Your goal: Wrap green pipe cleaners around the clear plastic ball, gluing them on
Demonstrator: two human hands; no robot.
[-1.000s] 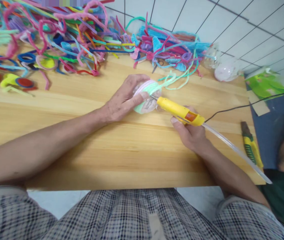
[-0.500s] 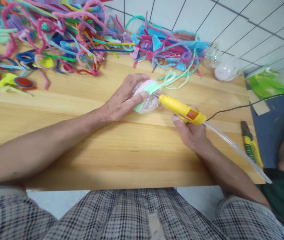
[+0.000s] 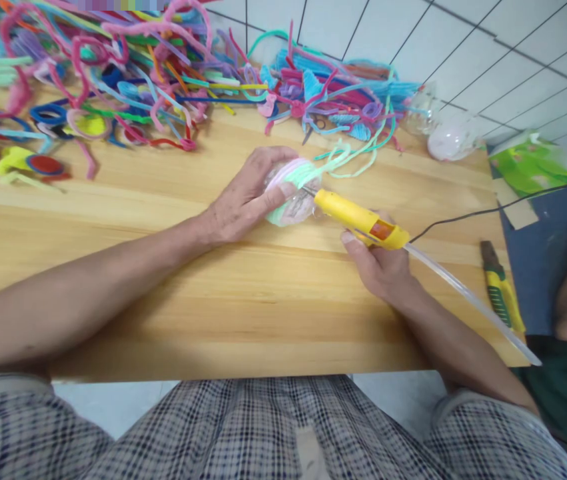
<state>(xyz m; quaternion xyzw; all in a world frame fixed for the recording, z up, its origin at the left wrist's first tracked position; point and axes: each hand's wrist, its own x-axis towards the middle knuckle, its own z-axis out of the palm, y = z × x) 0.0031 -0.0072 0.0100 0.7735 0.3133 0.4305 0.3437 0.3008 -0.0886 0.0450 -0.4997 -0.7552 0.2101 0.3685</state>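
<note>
The left hand [image 3: 246, 195] is wrapped round a clear ball [image 3: 302, 211], well in from the counter's [image 3: 263, 307] near edge; the right hand [image 3: 384, 267] grips a yellow glue gun [image 3: 350, 212]. Pale pink and mint strands [image 3: 299, 175] already band part of the ball; some shell is bare, and mint ends [image 3: 326, 167] trail loose. Nozzle contact is hard to confirm.

Left hand [image 3: 244, 199] cupped, forearm [image 3: 98, 287] slanting inward; right hand [image 3: 382, 267] apparently curled, partly hidden.
</note>
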